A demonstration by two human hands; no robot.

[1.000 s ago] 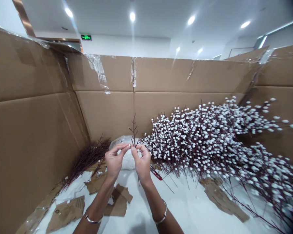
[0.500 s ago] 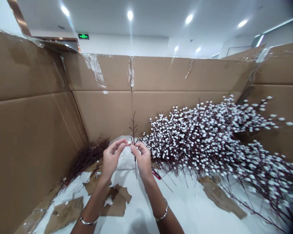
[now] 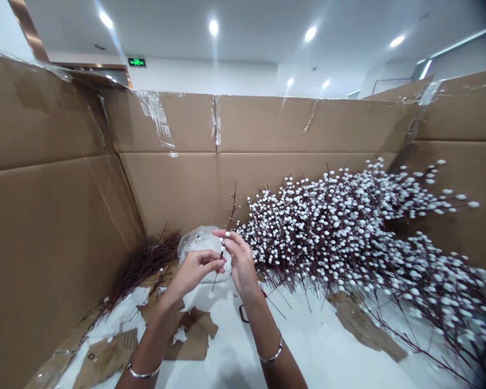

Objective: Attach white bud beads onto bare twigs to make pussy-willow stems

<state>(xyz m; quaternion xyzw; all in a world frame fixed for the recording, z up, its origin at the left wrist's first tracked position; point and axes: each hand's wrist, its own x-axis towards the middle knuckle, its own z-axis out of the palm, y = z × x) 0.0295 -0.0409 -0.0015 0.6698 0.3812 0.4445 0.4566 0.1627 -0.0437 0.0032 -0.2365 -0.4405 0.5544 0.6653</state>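
Observation:
A thin dark-brown twig [image 3: 233,208] stands slightly tilted in front of me, with a few white berries [image 3: 222,249] low on its branches. My left hand [image 3: 198,270] pinches the twig's lower stem between thumb and fingers, and the stem's end sticks out below. My right hand [image 3: 242,263] is higher up, its fingers bent around the twig beside the white berries. Its fingertips partly cover the stem, so whether they grip a single berry is hard to make out. Behind the hands lies a clear plastic bag [image 3: 192,240] with whitish contents.
A large heap of white-berried branches [image 3: 332,227] fills the right side. At left lies a bundle of bare dark twigs [image 3: 146,265]. Torn cardboard pieces [image 3: 196,335] lie on the white surface [image 3: 308,346]. Tall cardboard walls [image 3: 170,183] surround it. A small red-and-black object [image 3: 243,314] is partly behind my right forearm.
My left hand has moved down and right, onto the lower stem. My right hand has shifted up from the stem to the berries. The twig now leans to the right at the top.

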